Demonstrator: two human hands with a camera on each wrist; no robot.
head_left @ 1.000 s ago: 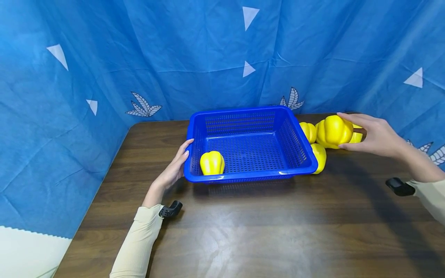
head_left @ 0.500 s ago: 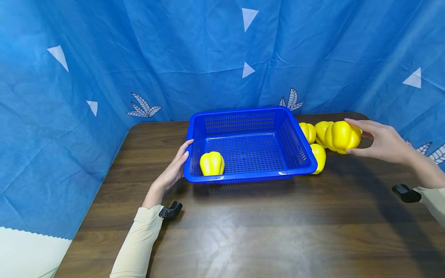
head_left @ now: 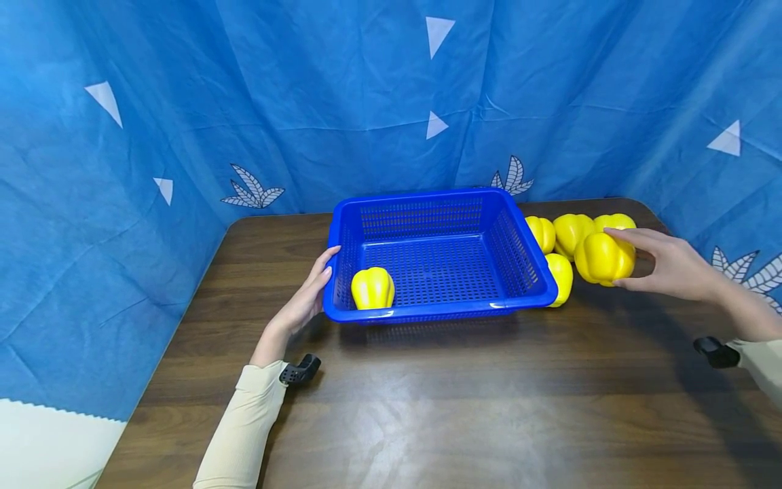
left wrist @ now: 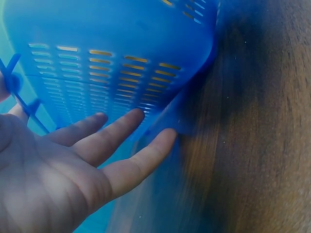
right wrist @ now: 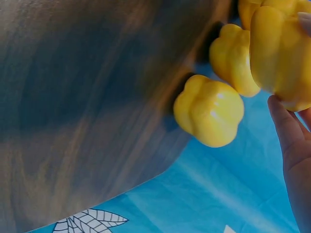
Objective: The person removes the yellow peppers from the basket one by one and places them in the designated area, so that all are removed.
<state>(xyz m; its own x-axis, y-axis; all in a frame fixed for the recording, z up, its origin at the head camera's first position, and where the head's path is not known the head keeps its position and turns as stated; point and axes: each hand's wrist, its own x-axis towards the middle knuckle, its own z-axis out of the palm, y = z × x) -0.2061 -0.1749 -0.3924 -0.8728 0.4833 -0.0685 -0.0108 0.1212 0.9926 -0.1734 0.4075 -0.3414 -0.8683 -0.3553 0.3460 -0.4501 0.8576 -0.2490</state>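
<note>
My right hand (head_left: 678, 268) holds a yellow bell pepper (head_left: 605, 259) between thumb and fingers, lifted in front of the other peppers. In the right wrist view this held pepper (right wrist: 279, 56) fills the upper right corner. At the left end of the blue plastic basket (head_left: 421, 309), my left hand (head_left: 305, 295) grips the rim with thumb and finger. The left wrist view has several straight fingers (left wrist: 141, 165) of that hand below the rim, beside the slotted wall. One yellow bell pepper (head_left: 373, 288) lies inside the basket, in its front left corner.
Along the basket's right side are several yellow bell peppers: one in front (head_left: 560, 278), others behind, including the rightmost pepper (head_left: 616, 221). A blue patterned curtain (head_left: 366, 102) hangs behind the brown wooden table (head_left: 427, 414).
My right hand has moved right and toward the front with its bell pepper, away from the peppers behind, uncovering the rightmost one. The left hand and basket have stayed put.
</note>
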